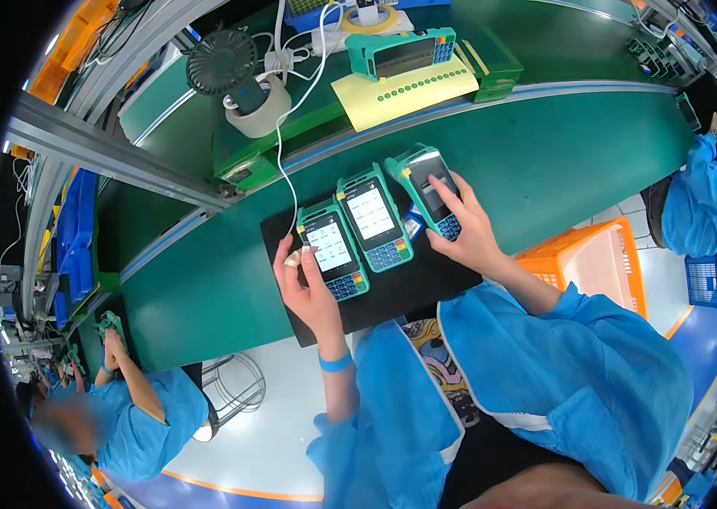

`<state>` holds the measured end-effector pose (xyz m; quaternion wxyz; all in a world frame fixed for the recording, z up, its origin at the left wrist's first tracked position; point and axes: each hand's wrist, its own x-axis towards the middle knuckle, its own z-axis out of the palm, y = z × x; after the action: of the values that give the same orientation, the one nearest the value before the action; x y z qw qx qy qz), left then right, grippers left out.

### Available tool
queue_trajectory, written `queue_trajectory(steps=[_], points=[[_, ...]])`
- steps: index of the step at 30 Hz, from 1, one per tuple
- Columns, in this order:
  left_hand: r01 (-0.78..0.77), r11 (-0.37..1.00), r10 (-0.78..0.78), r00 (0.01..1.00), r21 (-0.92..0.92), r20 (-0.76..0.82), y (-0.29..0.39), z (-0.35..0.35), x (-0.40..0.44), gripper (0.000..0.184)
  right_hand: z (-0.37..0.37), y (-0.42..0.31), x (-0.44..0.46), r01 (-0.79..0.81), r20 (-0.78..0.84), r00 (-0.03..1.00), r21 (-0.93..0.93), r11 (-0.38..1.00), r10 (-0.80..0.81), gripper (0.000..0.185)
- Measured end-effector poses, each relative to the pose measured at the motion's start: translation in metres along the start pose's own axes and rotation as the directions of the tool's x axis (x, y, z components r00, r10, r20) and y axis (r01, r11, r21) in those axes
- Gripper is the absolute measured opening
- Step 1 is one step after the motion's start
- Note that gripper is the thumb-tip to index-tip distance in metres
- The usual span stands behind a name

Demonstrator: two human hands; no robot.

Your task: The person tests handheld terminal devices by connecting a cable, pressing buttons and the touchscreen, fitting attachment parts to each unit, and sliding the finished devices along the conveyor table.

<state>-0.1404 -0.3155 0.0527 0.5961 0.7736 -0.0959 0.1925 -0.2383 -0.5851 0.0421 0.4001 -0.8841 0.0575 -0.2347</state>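
Three green-framed handheld terminals are over a black mat on the green bench. My left hand is at the leftmost terminal, its fingers apart and a fingertip over the lit screen; a pale cover is on one finger. Beside it lies the middle terminal, its screen lit with icons and neither hand on it. My right hand is at the right terminal, with a finger over its darker screen and the thumb near its keypad. A blue and white item shows partly between the middle and right terminals.
Behind the mat, a green shelf holds a small fan, a tape roll, another terminal and a yellow sheet. A white cable hangs toward the left terminal. An orange crate stands right; co-workers sit at both sides.
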Motion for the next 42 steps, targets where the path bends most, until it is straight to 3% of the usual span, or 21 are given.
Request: queue_trajectory(steps=[3,5,7,11,19,31,42], points=[[-0.082,0.984,0.062,0.99,0.157,0.125,0.051,-0.006,0.005,0.021,0.001,-0.006,0.002,0.002,0.004,1.0,0.018,1.0,-0.002,0.089],[-0.037,0.999,0.029,0.97,0.031,0.242,0.057,0.007,0.003,0.019,0.001,-0.014,0.0,-0.004,0.01,1.0,0.026,1.0,0.003,0.089],[0.138,0.989,-0.149,0.852,0.059,0.502,0.071,0.02,0.005,0.021,0.002,-0.014,-0.001,-0.024,0.012,1.0,0.053,0.998,0.023,0.089],[0.25,0.965,-0.228,0.678,0.073,0.698,0.055,0.056,0.006,0.023,0.003,-0.017,-0.006,-0.095,0.021,0.995,0.137,0.986,0.093,0.091],[0.253,0.946,-0.307,0.508,0.201,0.805,0.069,0.078,0.023,0.026,0.001,-0.017,-0.011,-0.154,0.041,0.988,0.202,0.967,0.149,0.092],[0.35,0.922,-0.327,0.475,0.166,0.817,0.061,0.08,0.02,0.027,0.002,-0.019,-0.011,-0.124,0.003,0.992,0.169,0.978,0.125,0.091],[0.295,0.936,-0.323,0.493,0.194,0.808,0.067,0.081,0.02,0.027,-0.002,-0.021,-0.006,-0.115,0.006,0.993,0.122,0.986,0.116,0.092]])
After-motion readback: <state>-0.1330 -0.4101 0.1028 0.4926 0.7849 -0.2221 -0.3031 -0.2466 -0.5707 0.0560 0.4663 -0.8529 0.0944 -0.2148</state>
